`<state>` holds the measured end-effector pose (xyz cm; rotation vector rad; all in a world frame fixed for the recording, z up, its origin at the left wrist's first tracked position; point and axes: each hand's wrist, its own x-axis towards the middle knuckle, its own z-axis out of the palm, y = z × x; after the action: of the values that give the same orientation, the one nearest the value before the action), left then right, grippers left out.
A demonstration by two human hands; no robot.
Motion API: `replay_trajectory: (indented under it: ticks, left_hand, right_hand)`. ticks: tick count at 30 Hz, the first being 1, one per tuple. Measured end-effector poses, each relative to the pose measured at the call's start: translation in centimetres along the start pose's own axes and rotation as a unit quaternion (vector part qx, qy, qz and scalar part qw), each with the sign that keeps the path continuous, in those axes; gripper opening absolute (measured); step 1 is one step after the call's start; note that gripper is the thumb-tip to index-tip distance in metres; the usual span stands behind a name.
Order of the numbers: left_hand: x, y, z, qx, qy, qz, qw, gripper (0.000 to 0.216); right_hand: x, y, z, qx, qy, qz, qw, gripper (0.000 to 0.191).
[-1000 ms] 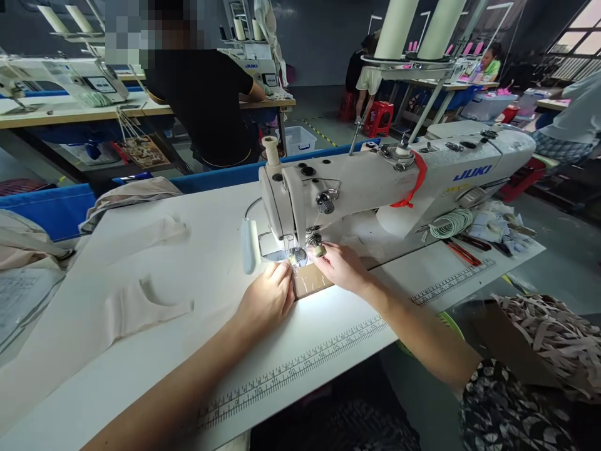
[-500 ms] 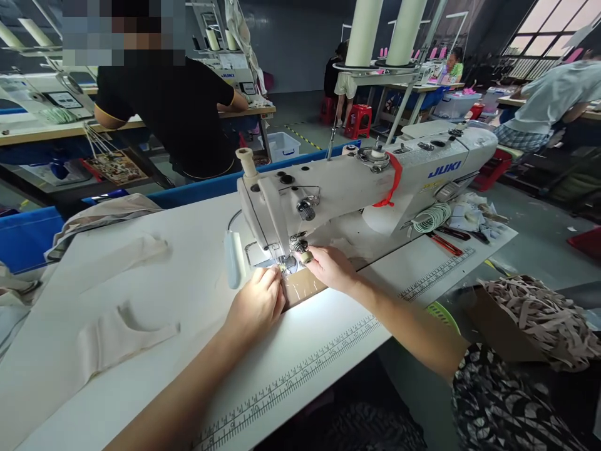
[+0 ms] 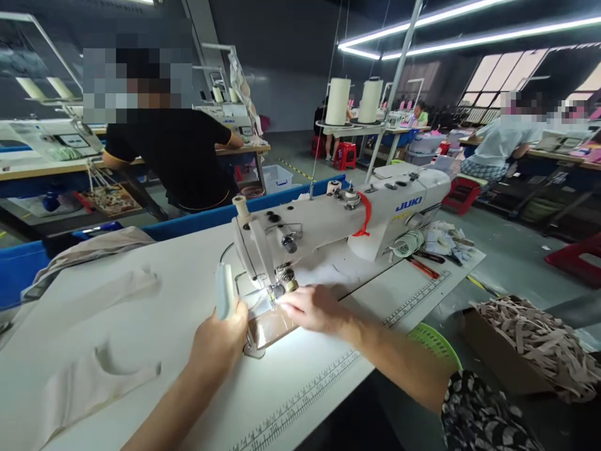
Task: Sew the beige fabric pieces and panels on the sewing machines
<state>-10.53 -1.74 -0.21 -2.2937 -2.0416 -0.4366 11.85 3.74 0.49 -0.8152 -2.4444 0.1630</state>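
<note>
A white JUKI sewing machine (image 3: 300, 232) stands in front of me, its needle area lit. My left hand (image 3: 220, 341) is closed, left of the needle. Its fingertips overlap the lower end of a pale grey-blue cabled piece (image 3: 224, 291); whether they touch it is unclear. A thin metal part (image 3: 253, 351) shows beside this hand, its kind unclear. My right hand (image 3: 314, 308) is at the needle's right, fingers bent together over the shiny brown bed plate (image 3: 270, 329). Anything in those fingers is hidden. A pale cut fabric piece (image 3: 89, 388) lies at the left.
A printed ruler (image 3: 300, 407) runs along the table's front edge. Green cord (image 3: 407, 244), an orange-handled tool (image 3: 425, 268) and scraps lie right. Below stand a green basket (image 3: 434, 344) and a box of fabric strips (image 3: 535, 344). A co-worker (image 3: 164, 156) sits ahead.
The view has tilted up, showing more of the room. My left hand has drawn back leftward from the needle, uncovering more of the brown plate. My right hand stays near the needle.
</note>
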Motion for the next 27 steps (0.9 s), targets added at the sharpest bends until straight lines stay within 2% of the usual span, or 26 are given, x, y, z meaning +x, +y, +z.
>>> replay_trajectory:
  ticks: [3,6,8,10,14,17,19,20,22,25,27]
  left_hand:
    - [-0.2,-0.8,-0.7,0.019,-0.057,-0.023,0.998,0.025]
    - [-0.6,-0.9,-1.4,-0.046,-0.124,0.006,0.991,0.036]
    - [-1.0,-0.8,-1.8,-0.115,-0.135,0.029,0.984,0.041]
    - [-1.5,-0.5,-2.3,-0.169,-0.133,0.025,0.976,0.043]
    - [-2.6,-0.3,-3.8,-0.245,-0.101,-0.049,0.963,0.047]
    - [-3.9,-1.0,-5.2,-0.326,-0.084,-0.154,0.929,0.05]
    - [-4.8,-1.8,-5.8,-0.364,-0.087,-0.197,0.906,0.05]
    - [-5.2,-2.4,-6.0,-0.363,-0.093,-0.203,0.905,0.05]
    - [-6.1,-3.4,-6.1,-0.321,-0.1,-0.193,0.922,0.046]
    - [-7.7,-4.6,-5.8,-0.19,-0.102,-0.19,0.958,0.036]
    - [-8.6,-5.1,-5.7,-0.106,-0.085,-0.198,0.971,0.029]
  right_hand:
    - [0.5,-1.7,0.3,-0.003,-0.003,-0.052,0.999,0.014]
    - [0.9,-3.0,1.1,-0.002,-0.015,-0.094,0.995,0.03]
    - [1.0,-3.4,1.7,0.007,-0.032,-0.096,0.995,0.034]
    - [1.0,-3.3,2.2,0.016,-0.039,-0.073,0.996,0.023]
    - [0.8,-2.8,1.6,0.035,-0.037,-0.033,0.998,0.011]
    - [0.7,-2.3,0.5,0.057,-0.046,-0.008,0.997,0.013]
    - [0.7,-1.9,0.1,0.066,-0.055,0.007,0.996,0.017]
    - [0.7,-1.8,0.0,0.067,-0.061,0.011,0.996,0.017]
    - [0.6,-1.5,0.1,0.057,-0.07,0.015,0.996,0.017]
    - [0.4,-1.5,0.6,0.027,-0.079,0.004,0.997,0.018]
    - [0.3,-1.6,1.1,0.006,-0.078,-0.009,0.997,0.018]
